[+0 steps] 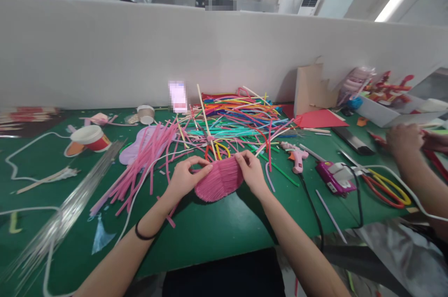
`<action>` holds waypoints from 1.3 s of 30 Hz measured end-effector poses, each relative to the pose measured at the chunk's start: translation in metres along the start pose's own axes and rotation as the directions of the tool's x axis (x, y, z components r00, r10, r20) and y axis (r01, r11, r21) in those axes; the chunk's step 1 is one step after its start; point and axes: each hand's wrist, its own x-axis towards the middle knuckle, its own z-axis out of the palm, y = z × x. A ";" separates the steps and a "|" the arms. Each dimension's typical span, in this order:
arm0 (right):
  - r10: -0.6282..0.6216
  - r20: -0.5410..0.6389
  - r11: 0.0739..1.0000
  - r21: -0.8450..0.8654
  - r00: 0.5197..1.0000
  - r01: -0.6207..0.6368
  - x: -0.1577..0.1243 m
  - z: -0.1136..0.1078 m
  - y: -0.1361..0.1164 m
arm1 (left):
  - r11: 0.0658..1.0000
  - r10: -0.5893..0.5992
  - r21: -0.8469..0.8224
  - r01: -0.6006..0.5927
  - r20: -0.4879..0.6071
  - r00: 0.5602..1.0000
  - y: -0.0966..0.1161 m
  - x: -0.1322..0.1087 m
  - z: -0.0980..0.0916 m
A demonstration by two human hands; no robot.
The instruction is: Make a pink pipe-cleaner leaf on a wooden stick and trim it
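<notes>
A pink fan-shaped piece (219,180), made of many fuzzy strips side by side, is held just above the green table. My left hand (187,176) pinches its upper left edge between thumb and fingers. At its upper right edge, my right hand (251,172) has thumb and fingers closed on it. Behind the piece stands a pale stick (203,112) leaning upward, with yellow and orange loops by its base. Loose pink strips (140,171) lie in a bundle to the left of my left hand.
Multicoloured strips (241,115) pile up at the back. A pink glue gun (297,156), a purple power strip (334,178) and scissors (387,187) lie right. Left are a paper cup (91,138) and thin wires (77,194). Another person's hands (406,140) work at far right.
</notes>
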 end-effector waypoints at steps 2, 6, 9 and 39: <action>0.008 -0.031 0.999 0.036 0.999 -0.007 -0.001 0.003 -0.001 | 1.000 0.004 -0.024 -0.004 -0.018 1.000 -0.003 -0.001 0.004; 0.055 -0.008 0.979 0.198 0.998 -0.052 -0.003 0.006 -0.003 | 1.000 -0.002 -0.019 0.000 -0.083 0.997 -0.008 -0.002 0.008; 0.129 0.012 0.946 0.298 0.992 -0.127 -0.004 0.005 -0.005 | 1.000 0.005 -0.003 -0.005 -0.096 0.995 -0.010 -0.002 0.007; 0.281 0.294 0.871 0.322 0.914 -0.372 -0.004 0.009 -0.008 | 0.999 0.002 -0.036 -0.004 -0.040 0.999 -0.008 0.000 0.007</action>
